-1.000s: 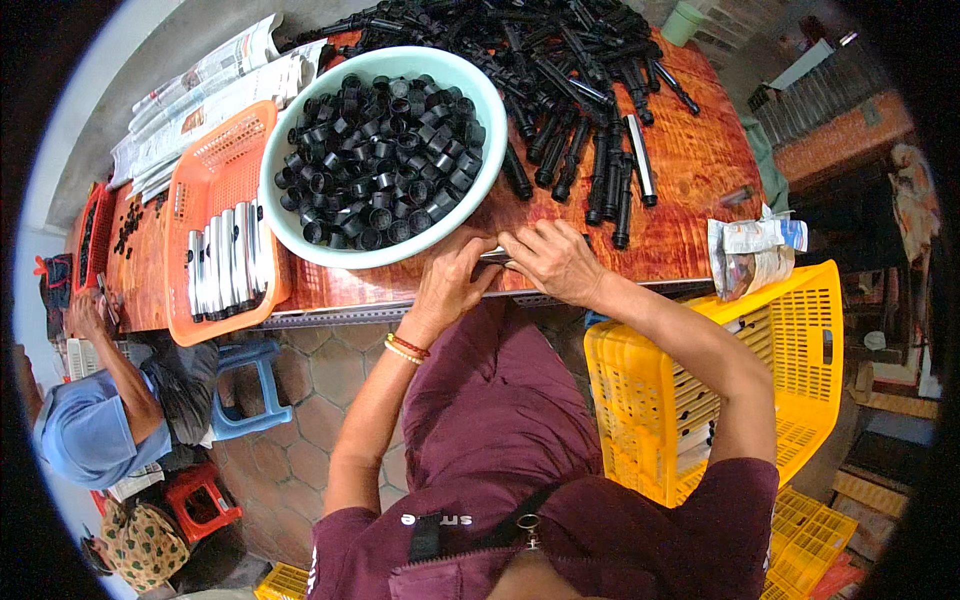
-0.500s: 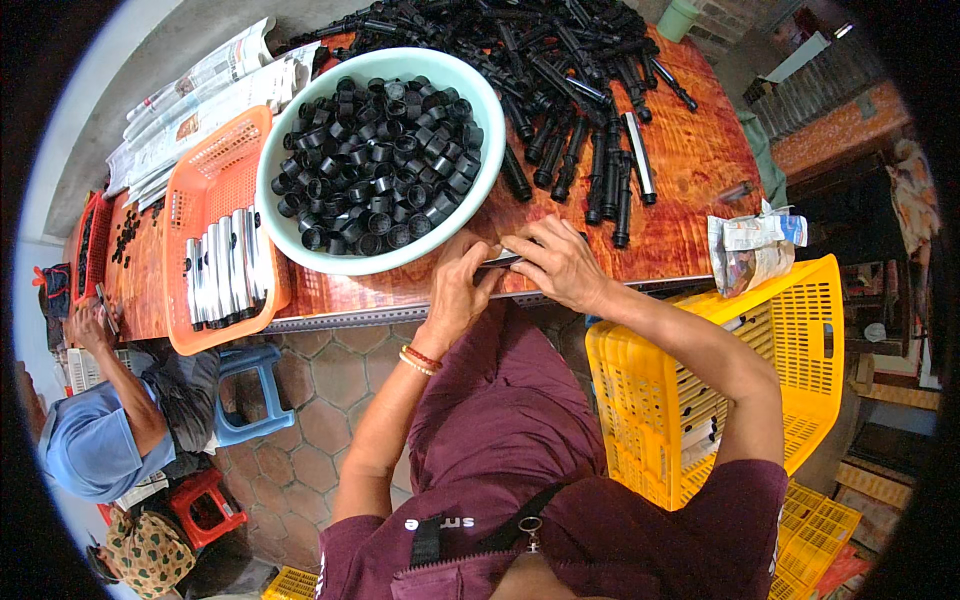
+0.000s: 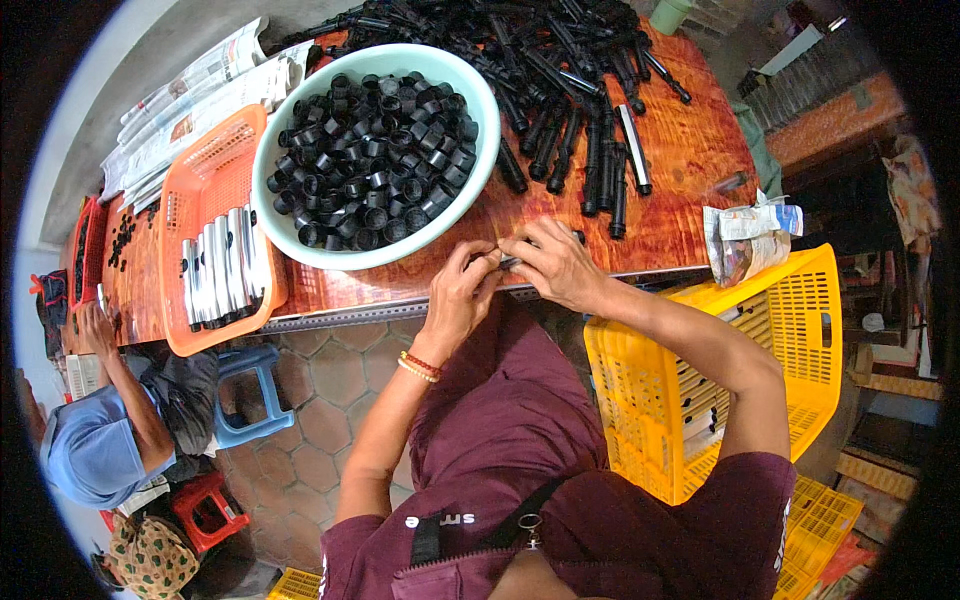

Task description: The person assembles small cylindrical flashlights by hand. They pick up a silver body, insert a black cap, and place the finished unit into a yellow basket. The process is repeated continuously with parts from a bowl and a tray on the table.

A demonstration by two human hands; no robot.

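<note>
My left hand (image 3: 463, 288) and my right hand (image 3: 558, 266) meet at the table's near edge, fingers closed round a slim silver tube (image 3: 509, 263). Most of the tube is hidden by the fingers; a black end shows beyond the right hand. Just past my left hand stands a pale green basin (image 3: 487, 165) heaped with short black ring-like caps (image 3: 375, 190). Ahead of my right hand lie black ribbed rods (image 3: 603, 165), and beside them a silver tube with black ends (image 3: 634, 150).
An orange basket (image 3: 172, 262) holds silver tubes. Stacked newspapers (image 3: 200, 110) lie behind it. A plastic packet (image 3: 745, 240) stands by a yellow crate (image 3: 640, 420) holding tubes, at right. A co-worker in blue (image 3: 100, 440) sits far left, near a blue stool (image 3: 250, 420).
Both hands stay together on the tube, with small finger shifts; a silver bit now shows between them. The co-worker's hand has moved slightly.
</note>
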